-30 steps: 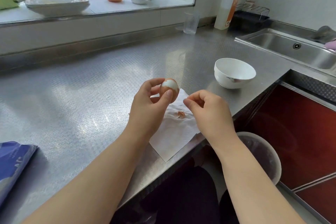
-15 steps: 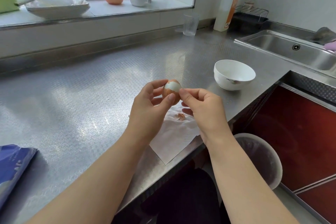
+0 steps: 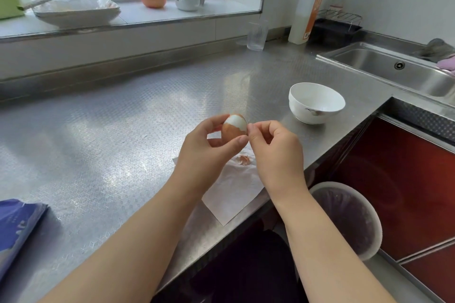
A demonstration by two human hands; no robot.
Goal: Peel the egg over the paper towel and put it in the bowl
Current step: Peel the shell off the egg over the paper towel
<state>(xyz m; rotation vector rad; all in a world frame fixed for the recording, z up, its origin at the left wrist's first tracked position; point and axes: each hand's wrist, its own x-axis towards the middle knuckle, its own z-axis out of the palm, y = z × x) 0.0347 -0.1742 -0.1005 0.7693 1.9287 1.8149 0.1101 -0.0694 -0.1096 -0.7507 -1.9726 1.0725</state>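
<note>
Now the right hand point(image 3: 275, 152) has come back to the egg point(image 3: 234, 126); a moment ago it was off to the side over the paper towel point(image 3: 231, 189). Its fingertips pinch at the shell edge beside the bare white top. The left hand point(image 3: 206, 155) holds the egg from below, thumb and fingers curled round the brown part, so its grip is snug on the egg. The egg is up in the air over the towel, near the front edge of the desk point(image 3: 110, 130).

I think the egg is light, soft and slippery where it is white, so hold it by the shelled part.

One shell bit point(image 3: 243, 160) lies on the towel. The white bowl point(image 3: 316, 103) waits farther back on the right. The desk is shiny metal, with a sink point(image 3: 394, 74) at its right end and a bin point(image 3: 349, 216) below.
</note>
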